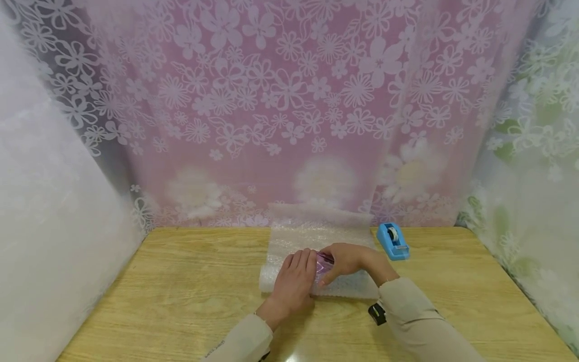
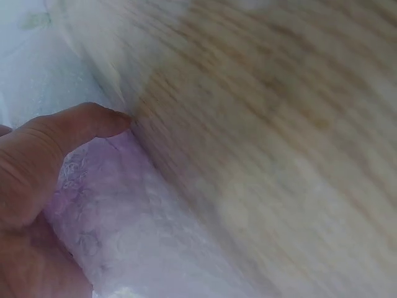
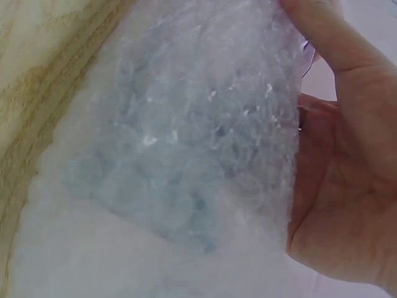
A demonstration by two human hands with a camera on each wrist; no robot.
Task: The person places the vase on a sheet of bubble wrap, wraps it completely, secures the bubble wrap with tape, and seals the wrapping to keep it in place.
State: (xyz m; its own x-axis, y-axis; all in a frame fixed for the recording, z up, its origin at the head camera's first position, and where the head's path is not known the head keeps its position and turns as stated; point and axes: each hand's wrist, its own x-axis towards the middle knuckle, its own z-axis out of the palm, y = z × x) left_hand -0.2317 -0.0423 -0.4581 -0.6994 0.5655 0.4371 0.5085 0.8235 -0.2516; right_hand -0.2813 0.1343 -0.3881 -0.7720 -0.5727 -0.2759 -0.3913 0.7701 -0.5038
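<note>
Bubble wrap point(image 1: 316, 223) looks only partly rolled: its far stretch lies open, untaped. Between the hands, a purple packet point(image 1: 323, 266) shows near its near edge; left hand point(image 1: 294, 281) presses flat, right hand point(image 1: 350, 259) curves around the packet. Blue tape dispenser point(image 1: 390, 246) sits right.

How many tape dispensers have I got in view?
1. The blue tape dispenser is on the table, just to the right of the bubble wrap, near the table's far edge. I see no others, though the sheet could hide something beneath it.
</note>
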